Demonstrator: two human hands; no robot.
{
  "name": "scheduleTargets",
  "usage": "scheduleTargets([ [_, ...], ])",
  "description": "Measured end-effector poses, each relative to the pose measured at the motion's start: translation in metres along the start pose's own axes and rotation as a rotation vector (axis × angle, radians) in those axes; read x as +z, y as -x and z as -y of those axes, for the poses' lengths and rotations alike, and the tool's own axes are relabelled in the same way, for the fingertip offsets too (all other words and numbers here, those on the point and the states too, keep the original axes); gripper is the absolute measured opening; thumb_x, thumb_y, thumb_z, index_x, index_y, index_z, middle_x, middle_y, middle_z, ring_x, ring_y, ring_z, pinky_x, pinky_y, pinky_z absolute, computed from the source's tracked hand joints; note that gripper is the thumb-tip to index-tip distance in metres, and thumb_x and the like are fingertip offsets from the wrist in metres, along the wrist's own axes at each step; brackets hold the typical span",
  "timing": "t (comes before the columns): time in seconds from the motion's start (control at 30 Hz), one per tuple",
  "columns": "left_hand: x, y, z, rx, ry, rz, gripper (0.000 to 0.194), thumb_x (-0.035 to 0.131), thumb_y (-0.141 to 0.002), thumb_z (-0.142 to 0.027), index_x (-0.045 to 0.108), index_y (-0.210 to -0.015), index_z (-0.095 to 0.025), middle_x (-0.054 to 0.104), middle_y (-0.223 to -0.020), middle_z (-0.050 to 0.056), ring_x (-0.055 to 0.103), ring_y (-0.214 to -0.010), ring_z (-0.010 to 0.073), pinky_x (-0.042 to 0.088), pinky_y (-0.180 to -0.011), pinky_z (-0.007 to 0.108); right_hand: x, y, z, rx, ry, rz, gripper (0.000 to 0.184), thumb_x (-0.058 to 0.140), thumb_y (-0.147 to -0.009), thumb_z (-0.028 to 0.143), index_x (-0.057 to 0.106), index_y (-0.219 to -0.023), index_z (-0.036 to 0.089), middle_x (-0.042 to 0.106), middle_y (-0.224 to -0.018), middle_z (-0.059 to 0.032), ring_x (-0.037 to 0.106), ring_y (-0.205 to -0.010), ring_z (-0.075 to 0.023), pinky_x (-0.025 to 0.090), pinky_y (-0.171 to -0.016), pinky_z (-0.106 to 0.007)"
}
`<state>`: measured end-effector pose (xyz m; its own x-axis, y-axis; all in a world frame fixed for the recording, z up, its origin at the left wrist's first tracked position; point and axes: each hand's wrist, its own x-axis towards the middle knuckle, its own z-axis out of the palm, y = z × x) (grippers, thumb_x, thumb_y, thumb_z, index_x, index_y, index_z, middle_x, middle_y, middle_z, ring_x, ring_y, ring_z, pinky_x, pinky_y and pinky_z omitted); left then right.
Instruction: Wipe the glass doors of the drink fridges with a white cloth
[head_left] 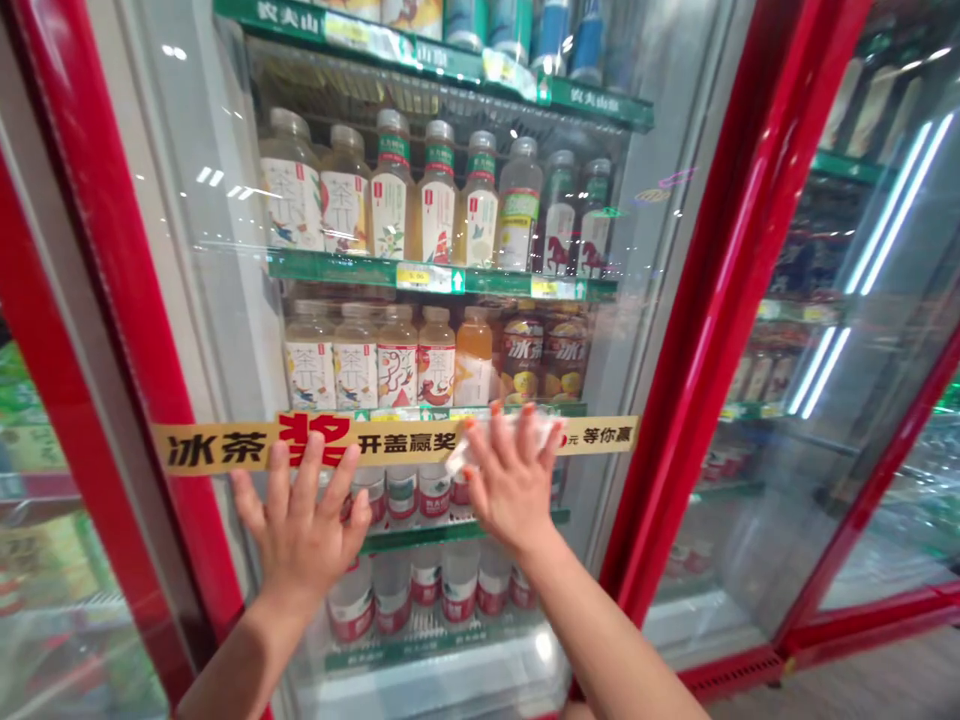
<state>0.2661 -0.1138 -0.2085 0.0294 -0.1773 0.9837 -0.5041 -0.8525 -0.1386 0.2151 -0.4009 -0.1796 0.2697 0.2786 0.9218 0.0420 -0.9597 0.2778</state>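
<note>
A glass cooler door [225, 210] with a red frame stands in front of me, closed over shelves of bottled drinks. Across the glass runs a yellow sticker strip [405, 443] with black and red characters. My left hand [307, 530] lies open on the door, fingers spread, its tips at the red character. Under my right hand [514, 480] a white wipe [455, 460] is pressed flat over the strip. Parts of the wipe show around the fingers; the palm side is hidden.
Rows of bottled tea [394, 190] stand behind the glass, with more bottles [459, 585] on the low shelves. A second red-framed cooler [892, 390] is at the right. Another red frame [67, 400] borders the left. Grey floor [862, 670] shows at lower right.
</note>
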Motion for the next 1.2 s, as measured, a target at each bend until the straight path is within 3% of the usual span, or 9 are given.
scheduleTargets([
  [0.1, 0.001, 0.001, 0.0, -0.001, 0.003, 0.01, 0.095, 0.077, -0.094, -0.024, 0.03, -0.177, -0.029, 0.016, -0.189, 0.003, 0.004, -0.178, 0.0271, -0.006, -0.147, 0.054, -0.004, 0.033, 0.004, -0.368, -0.035, 0.068, 0.058, 0.056, -0.11, 0.05, 0.049, -0.168, 0.048, 0.036, -0.183, 0.015, 0.0, -0.179, -0.0287, -0.011, -0.144, -0.065],
  [0.27, 0.0, -0.001, -0.003, -0.028, 0.016, 0.013, 0.095, 0.074, -0.096, -0.027, 0.026, -0.178, -0.033, 0.013, -0.189, 0.001, 0.003, -0.178, 0.0262, -0.006, -0.147, 0.055, -0.009, 0.014, -0.044, 0.279, 0.035, -0.088, 0.073, 0.041, -0.114, 0.033, 0.013, -0.182, 0.036, 0.008, -0.192, -0.0043, -0.007, -0.178, -0.0388, 0.008, -0.135, -0.087],
  [0.33, -0.001, -0.001, -0.003, -0.04, 0.021, 0.017, 0.095, 0.073, -0.097, -0.028, 0.025, -0.178, -0.035, 0.012, -0.189, -0.001, 0.001, -0.178, 0.0246, -0.008, -0.147, 0.053, -0.006, -0.006, -0.035, 0.351, 0.054, -0.112, 0.074, 0.037, -0.115, 0.034, 0.006, -0.182, 0.033, 0.005, -0.192, -0.0059, -0.01, -0.177, -0.0399, 0.01, -0.133, -0.091],
  [0.53, -0.003, 0.0, -0.001, -0.028, 0.032, 0.036, 0.095, 0.074, -0.097, -0.026, 0.025, -0.178, -0.034, 0.012, -0.189, -0.001, 0.0, -0.178, 0.0243, -0.009, -0.147, 0.053, -0.007, 0.033, -0.008, -0.418, 0.016, 0.099, 0.061, 0.049, -0.112, 0.06, 0.039, -0.172, 0.053, 0.029, -0.186, 0.0184, -0.001, -0.179, -0.0274, -0.011, -0.144, -0.064],
  [0.73, 0.005, 0.006, -0.001, -0.061, 0.037, 0.016, 0.096, 0.074, -0.094, -0.028, 0.027, -0.178, -0.036, 0.016, -0.188, -0.001, 0.005, -0.178, 0.0268, -0.006, -0.148, 0.056, -0.007, 0.011, -0.066, 0.398, 0.108, -0.09, 0.073, 0.031, -0.116, 0.034, 0.0, -0.182, 0.034, -0.001, -0.192, -0.0077, -0.01, -0.178, -0.039, 0.015, -0.133, -0.087],
  [0.83, 0.009, 0.013, 0.001, -0.105, 0.066, 0.01, 0.097, 0.074, -0.092, -0.031, 0.028, -0.176, -0.044, 0.02, -0.187, -0.004, 0.013, -0.177, 0.0323, -0.003, -0.147, 0.063, -0.006, -0.004, -0.032, 0.216, 0.084, -0.042, 0.073, 0.036, -0.114, 0.041, 0.012, -0.183, 0.03, 0.013, -0.192, -0.0079, -0.01, -0.177, -0.0416, 0.005, -0.136, -0.085],
  [0.97, -0.001, 0.007, 0.001, -0.144, 0.076, -0.014, 0.093, 0.074, -0.09, -0.033, 0.035, -0.173, -0.048, 0.03, -0.184, -0.006, 0.033, -0.169, 0.0409, 0.015, -0.143, 0.074, -0.013, 0.01, -0.015, -0.201, 0.009, 0.049, 0.062, 0.043, -0.11, 0.062, 0.04, -0.172, 0.053, 0.041, -0.181, 0.0177, 0.005, -0.179, -0.0241, 0.001, -0.147, -0.052],
  [1.1, -0.012, -0.039, -0.007, -0.093, 0.091, -0.043, 0.086, 0.072, -0.094, -0.032, 0.039, -0.17, -0.051, 0.033, -0.183, -0.009, 0.046, -0.161, 0.0391, 0.024, -0.14, 0.076, -0.018, -0.012, -0.049, 0.276, 0.07, -0.063, 0.072, 0.032, -0.114, 0.034, 0.01, -0.183, 0.029, 0.015, -0.191, -0.0092, -0.004, -0.179, -0.0359, 0.016, -0.138, -0.08],
  [1.2, -0.006, -0.09, -0.014, -0.028, 0.137, -0.03, 0.085, 0.069, -0.099, -0.034, 0.031, -0.173, -0.053, 0.023, -0.186, -0.01, 0.028, -0.172, 0.0381, 0.005, -0.144, 0.074, -0.014, -0.041, -0.037, 0.453, 0.066, -0.093, 0.073, 0.033, -0.115, 0.038, 0.008, -0.183, 0.033, 0.005, -0.193, -0.0069, -0.008, -0.178, -0.0414, 0.018, -0.132, -0.089],
])
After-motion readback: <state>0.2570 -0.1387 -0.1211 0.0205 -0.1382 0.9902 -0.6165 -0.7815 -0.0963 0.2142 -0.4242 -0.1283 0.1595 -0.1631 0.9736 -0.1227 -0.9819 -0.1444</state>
